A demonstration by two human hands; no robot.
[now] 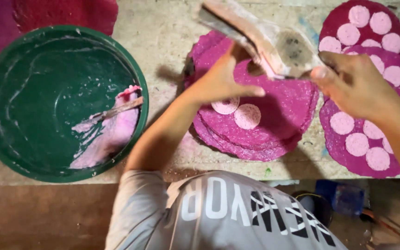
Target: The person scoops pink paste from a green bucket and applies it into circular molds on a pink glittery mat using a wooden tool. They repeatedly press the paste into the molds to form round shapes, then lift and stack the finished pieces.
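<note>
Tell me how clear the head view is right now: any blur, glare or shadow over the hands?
Head view: the paste-caked tool in the right hand is motion-blurred; the left hand casts a soft shadow on the magenta discs; the green basin shows faint sheen, no harsh glare; the lower edge is dim.

- Worn, pale stone-like worktop [163, 32], paint-stained.
- Left: round green plastic basin [5, 153].
- Centre: stack of magenta textured discs [278, 120].
- Right: magenta discs with pale pink dots [343, 153].

green basin [5, 69], dotted discs [394, 62], worktable [163, 32]
</note>
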